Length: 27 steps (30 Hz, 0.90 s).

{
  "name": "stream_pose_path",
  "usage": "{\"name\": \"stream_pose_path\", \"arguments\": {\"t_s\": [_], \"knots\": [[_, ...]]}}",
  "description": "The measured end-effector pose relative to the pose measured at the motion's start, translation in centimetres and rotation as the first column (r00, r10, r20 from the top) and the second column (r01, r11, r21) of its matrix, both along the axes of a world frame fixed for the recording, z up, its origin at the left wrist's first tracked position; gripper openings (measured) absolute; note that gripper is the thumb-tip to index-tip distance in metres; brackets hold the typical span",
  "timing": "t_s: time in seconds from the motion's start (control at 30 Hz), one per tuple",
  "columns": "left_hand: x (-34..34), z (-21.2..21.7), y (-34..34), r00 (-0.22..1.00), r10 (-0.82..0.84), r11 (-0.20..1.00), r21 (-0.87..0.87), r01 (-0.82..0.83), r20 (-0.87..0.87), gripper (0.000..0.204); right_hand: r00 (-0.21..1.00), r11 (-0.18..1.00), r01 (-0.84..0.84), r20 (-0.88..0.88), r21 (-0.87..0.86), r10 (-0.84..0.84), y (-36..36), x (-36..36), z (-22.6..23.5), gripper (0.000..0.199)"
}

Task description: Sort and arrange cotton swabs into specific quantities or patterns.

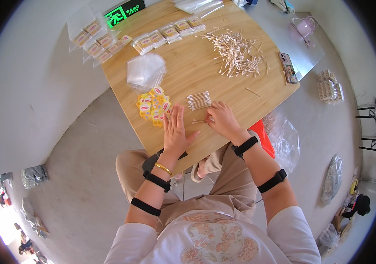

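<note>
My left hand lies with its fingers stretched out at the right edge of a pile of small yellow cards, and no object shows in it. My right hand has its fingers pinched together low over the wooden table. From those fingertips a cotton swab or two stick out to the left; exactly how many is hidden. Just beyond, between my hands, cotton swabs sit in a neat row, side by side.
Loose cotton swabs are heaped at the far right, near a phone. Clear plastic bags lie left of centre. Filled packs line the far side; more packs hang over the left edge. A single swab lies apart.
</note>
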<state>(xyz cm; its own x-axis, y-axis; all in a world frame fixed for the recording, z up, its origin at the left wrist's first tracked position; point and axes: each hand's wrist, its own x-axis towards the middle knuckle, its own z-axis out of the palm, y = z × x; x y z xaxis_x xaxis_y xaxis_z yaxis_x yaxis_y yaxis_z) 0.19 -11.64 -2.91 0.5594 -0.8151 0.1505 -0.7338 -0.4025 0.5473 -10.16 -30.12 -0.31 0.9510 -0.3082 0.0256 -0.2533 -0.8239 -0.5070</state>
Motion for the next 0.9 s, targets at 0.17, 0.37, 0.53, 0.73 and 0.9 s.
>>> {"name": "stream_pose_path", "arguments": {"t_s": [0.17, 0.37, 0.53, 0.73, 0.9], "knots": [[-0.8, -0.7, 0.0, 0.998, 0.053, 0.999, -0.006, -0.053, 0.031, 0.103, 0.999, 1.000, -0.030, -0.041, 0.004, 0.030, -1.3, 1.4, 0.2, 0.006], [-4.6, -0.5, -1.4, 0.924, -0.263, 0.948, 0.253, 0.194, 0.276, 0.085, 0.993, 0.990, 0.071, 0.084, 0.120, -0.082, -2.8, 1.5, -0.4, 0.006], [-4.6, -0.3, -3.6, 0.949, -0.232, 0.938, 0.306, 0.161, 0.214, 0.080, 0.973, 0.957, 0.203, 0.069, 0.206, -0.222, -4.2, -0.6, -0.6, 0.006], [-4.1, -0.5, -5.1, 0.968, -0.158, 0.962, 0.252, 0.106, 0.195, 0.082, 0.953, 0.922, 0.290, 0.013, 0.257, -0.303, -4.1, -1.3, -0.6, 0.007], [-3.9, -0.7, -4.9, 0.973, -0.164, 0.969, 0.211, 0.128, 0.164, 0.081, 0.945, 0.930, 0.233, 0.161, 0.284, -0.286, -3.5, -0.2, -1.7, 0.015]]}}
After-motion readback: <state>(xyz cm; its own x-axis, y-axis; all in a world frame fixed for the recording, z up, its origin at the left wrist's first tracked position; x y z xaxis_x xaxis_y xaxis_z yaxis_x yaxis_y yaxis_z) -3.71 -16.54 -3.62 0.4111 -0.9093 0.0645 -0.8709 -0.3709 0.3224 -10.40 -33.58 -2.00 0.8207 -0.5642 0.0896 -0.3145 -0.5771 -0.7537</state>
